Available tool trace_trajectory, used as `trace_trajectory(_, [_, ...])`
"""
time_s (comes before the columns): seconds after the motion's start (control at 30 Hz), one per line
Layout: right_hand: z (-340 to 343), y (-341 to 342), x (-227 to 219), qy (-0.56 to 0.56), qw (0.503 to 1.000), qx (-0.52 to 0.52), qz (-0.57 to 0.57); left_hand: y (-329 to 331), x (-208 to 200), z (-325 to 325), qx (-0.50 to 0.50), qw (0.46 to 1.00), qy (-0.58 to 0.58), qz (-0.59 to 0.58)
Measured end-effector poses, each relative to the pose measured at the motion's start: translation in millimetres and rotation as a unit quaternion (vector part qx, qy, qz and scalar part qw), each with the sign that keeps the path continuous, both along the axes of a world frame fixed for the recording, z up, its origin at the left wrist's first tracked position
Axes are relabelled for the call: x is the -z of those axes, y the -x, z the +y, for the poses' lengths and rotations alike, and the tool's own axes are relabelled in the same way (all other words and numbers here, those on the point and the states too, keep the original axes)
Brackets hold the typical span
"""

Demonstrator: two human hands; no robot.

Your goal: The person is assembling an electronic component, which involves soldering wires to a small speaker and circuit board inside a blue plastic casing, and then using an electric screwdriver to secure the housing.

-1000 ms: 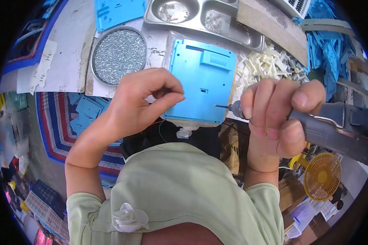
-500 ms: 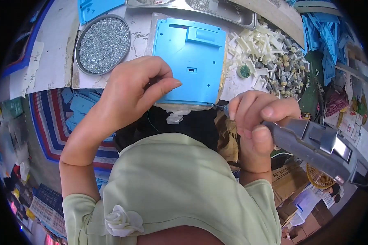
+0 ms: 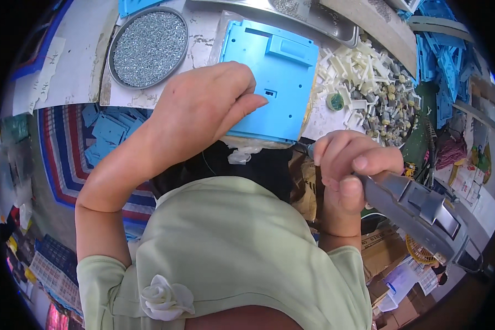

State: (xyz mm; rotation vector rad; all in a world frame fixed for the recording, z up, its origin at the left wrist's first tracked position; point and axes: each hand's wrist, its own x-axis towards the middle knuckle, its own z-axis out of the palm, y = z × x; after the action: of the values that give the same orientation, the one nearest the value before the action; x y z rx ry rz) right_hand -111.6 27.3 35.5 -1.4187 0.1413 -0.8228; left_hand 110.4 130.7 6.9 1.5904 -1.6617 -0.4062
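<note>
A light blue plastic panel with small holes and a raised rectangular section lies at the near edge of the worktable. My right hand is wrapped round a grey electric screwdriver. Its bit reaches the panel's near right corner; whether a screw is under it is too small to tell. Over the panel's left side is my left hand, fingers curled and thumb against them. Anything between those fingertips is hidden. A round metal dish of small silvery screws stands to the left of the panel.
Right of the panel lie a heap of cream plastic pieces, many small motor-like parts and a small green round item. A metal tray sits behind. More blue panels fill a striped bag below left.
My left hand has moved farther over the panel, toward its middle. The screwdriver bit stays at the near right corner. The whole view has shifted slightly.
</note>
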Motion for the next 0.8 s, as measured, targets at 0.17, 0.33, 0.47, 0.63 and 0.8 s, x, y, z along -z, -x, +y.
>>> trace_trajectory(0.17, [2, -1, 3, 0.014, 1.0, -0.004, 0.018, -4, 5, -3, 0.0, 0.999, -0.007, -0.053])
trace_trajectory(0.33, [-1, -6, 10, 0.07, 0.997, -0.022, -0.019, -5, 17, -19, 0.048, 0.985, 0.137, -0.094])
trace_trajectory(0.47, [-7, -11, 10, 0.12, 0.991, -0.061, -0.02, -6, 26, -16, 0.067, 0.986, 0.114, -0.102])
trace_trajectory(0.63, [-16, -26, -10, 0.026, 0.997, -0.04, -0.064, -8, 26, -14, 0.066, 0.987, 0.106, -0.105])
trace_trajectory(0.8, [-26, -44, 8, 0.118, 0.991, -0.056, -0.017, -9, 29, -14, 0.067, 0.988, 0.106, -0.09])
